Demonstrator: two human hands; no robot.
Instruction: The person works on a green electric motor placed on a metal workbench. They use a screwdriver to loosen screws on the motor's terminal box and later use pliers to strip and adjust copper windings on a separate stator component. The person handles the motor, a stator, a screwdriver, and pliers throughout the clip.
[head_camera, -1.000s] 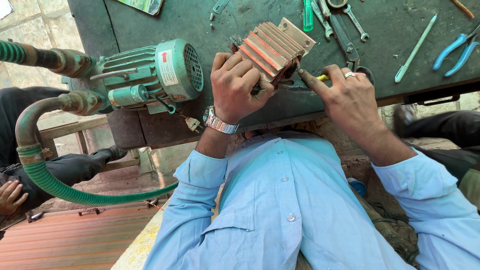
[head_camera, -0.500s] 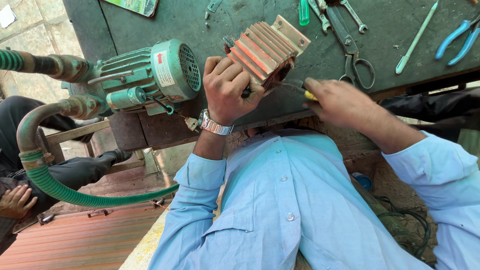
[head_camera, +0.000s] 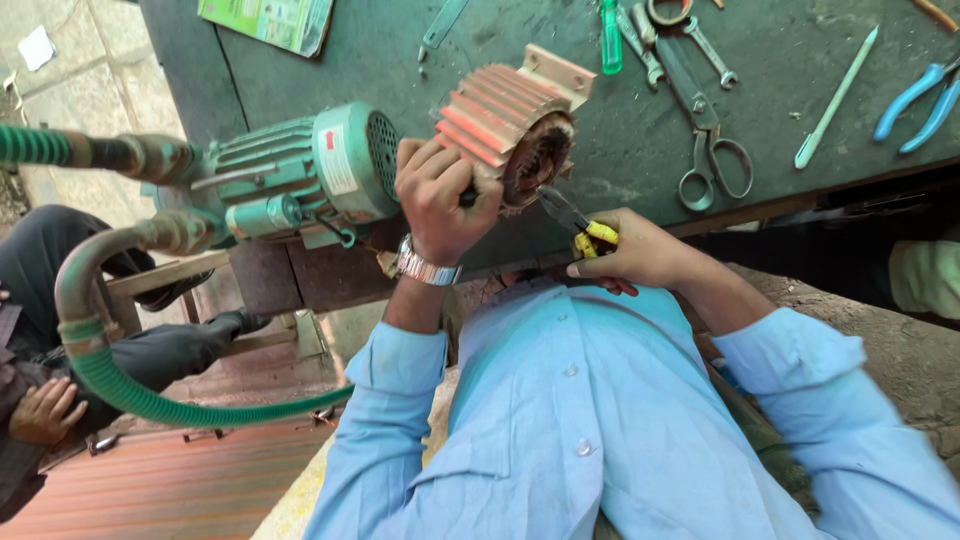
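A red-painted finned motor housing (head_camera: 497, 112) lies on its side at the near edge of the dark green workbench (head_camera: 620, 150), its open, dirty end facing me. My left hand (head_camera: 437, 197), with a metal watch on the wrist, grips the housing from below at its rim. My right hand (head_camera: 640, 256) holds yellow-handled pliers (head_camera: 578, 222). Their dark jaws point into the housing's open end. Both arms are in light blue sleeves.
A green pump motor (head_camera: 300, 175) with a green ribbed hose (head_camera: 150, 400) sits left of the housing. Scissors (head_camera: 707, 150), spanners (head_camera: 690, 35), a green screwdriver (head_camera: 610, 35), blue pliers (head_camera: 920, 95) and a booklet (head_camera: 265, 20) lie on the bench. Another person's hand (head_camera: 40, 410) is at far left.
My right hand has drawn back from the housing's mouth toward my chest, and the pliers' yellow handles now show. The left hand keeps its grip on the housing.
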